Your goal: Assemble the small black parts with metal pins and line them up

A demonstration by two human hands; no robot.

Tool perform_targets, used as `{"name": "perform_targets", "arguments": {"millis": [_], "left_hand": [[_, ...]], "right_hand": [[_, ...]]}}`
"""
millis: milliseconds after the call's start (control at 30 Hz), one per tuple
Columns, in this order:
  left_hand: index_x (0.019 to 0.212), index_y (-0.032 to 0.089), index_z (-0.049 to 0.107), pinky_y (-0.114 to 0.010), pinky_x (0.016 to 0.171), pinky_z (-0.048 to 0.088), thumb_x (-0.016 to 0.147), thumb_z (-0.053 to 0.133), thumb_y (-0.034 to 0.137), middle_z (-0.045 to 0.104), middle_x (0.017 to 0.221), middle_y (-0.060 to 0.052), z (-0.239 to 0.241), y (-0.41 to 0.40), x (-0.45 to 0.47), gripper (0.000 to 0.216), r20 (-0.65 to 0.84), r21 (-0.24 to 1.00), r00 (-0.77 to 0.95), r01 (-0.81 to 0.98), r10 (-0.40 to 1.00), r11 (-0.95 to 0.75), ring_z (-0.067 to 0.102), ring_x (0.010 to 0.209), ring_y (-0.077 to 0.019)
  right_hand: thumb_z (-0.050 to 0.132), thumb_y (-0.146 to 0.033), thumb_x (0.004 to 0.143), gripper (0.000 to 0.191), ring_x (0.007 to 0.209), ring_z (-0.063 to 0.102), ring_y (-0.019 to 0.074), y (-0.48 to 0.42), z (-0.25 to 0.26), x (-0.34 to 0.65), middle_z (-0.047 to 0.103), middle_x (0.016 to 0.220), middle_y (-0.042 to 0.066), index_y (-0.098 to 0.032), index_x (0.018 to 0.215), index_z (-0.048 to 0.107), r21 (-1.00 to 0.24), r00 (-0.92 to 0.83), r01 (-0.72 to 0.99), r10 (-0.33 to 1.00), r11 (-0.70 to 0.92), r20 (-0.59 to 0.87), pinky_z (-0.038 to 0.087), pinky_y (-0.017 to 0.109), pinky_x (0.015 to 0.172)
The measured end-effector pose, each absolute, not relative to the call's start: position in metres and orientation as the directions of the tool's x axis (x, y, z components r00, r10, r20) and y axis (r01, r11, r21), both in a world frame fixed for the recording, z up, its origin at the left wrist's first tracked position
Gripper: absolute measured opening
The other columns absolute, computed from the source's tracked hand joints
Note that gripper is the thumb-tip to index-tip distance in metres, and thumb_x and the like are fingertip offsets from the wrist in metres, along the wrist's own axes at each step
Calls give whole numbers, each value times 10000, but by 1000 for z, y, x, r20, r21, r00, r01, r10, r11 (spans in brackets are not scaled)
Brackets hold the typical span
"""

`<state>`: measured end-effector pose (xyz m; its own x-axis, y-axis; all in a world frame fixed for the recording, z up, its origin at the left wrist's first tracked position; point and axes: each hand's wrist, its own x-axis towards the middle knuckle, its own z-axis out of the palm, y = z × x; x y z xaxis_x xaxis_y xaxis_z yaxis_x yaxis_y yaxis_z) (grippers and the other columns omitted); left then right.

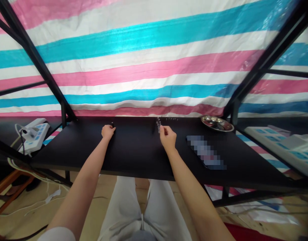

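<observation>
My left hand [108, 131] rests at the left part of the black table [136, 147], its fingers closed. A tiny dark piece with a pale tip [113, 124] shows at its fingertips; its kind is too small to tell. Farther right, my right hand [169, 136] is closed in a pinch, and what is between the fingers is hidden. Just beyond its fingertips stands a short double row of small shiny pieces [158, 122], running away from me. More tiny pale pieces [172, 119] form a loose line near the far edge, to the right of that row.
A shiny metal plate [230, 128] lies at the far right. Nearer me is a flat, dark-edged thing [205, 152] with its face pixelated. Power strips [38, 139] with cables stand beyond the left frame post. Black posts [53, 80] and a striped sheet [143, 63] bound the table.
</observation>
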<state>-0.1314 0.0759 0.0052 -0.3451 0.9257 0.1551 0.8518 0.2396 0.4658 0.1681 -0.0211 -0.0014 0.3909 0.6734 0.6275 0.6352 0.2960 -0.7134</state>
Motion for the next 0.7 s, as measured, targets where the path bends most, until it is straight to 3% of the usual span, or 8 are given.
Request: {"name": "perform_targets", "arguments": {"millis": [100,267,367,433,567,633,700], "left_hand": [[855,197,687,-278,669,421,691,614,380,675,907,-98,6,76,-131,255,153,463,-341,854,927,237,607,857,-228],[944,172,622,-287,705,416,660,653,385,644,946,-103,10,70,-133,356,174,471,-327,856,929,214,587,891,-231],[1088,156,508,-291,745,409,659,657,367,612,969,-86,15,59,-131,501,358,515,-351,847,865,131,569,896,-210],[1133,151,461,-309,809,387,712,607,347,590,995,-86,20,49,-124,486,520,506,-311,862,796,6,548,937,-206],[1151,157,491,-342,905,319,809,478,303,549,1119,-131,28,28,-88,372,654,320,113,855,748,-409,497,1049,-231],[1221,190,470,-353,932,293,833,435,285,526,1192,-126,28,19,-62,401,622,219,366,767,692,-603,455,1122,-241],[1287,237,423,-365,930,292,839,425,286,492,1253,-114,25,13,-35,451,560,181,506,698,656,-693,445,1133,-247]], "right_hand": [[409,-460,825,345,569,524,159,-22,1,174,571,591,36,-184,745,600,-679,422,707,652,199,630,371,264,596],[446,-422,797,282,574,517,167,-19,3,182,548,582,26,-179,796,589,-649,426,760,740,19,520,329,270,585],[479,-330,760,218,665,541,195,-16,0,185,590,671,49,-172,872,579,-630,427,773,796,-76,429,333,285,610],[485,-266,736,221,749,550,224,-13,-3,185,611,751,82,-155,904,576,-580,405,807,820,-113,405,344,308,645],[482,-252,744,240,851,542,265,-10,-9,185,619,859,130,-131,924,585,-498,371,853,852,-155,369,354,358,703],[486,-287,762,257,882,534,275,-9,-11,184,615,898,141,-129,935,592,-480,353,863,869,-159,346,356,371,720],[486,-320,779,274,910,525,275,-8,-14,184,610,933,144,-133,944,598,-459,330,874,887,-158,324,354,376,738]]}}
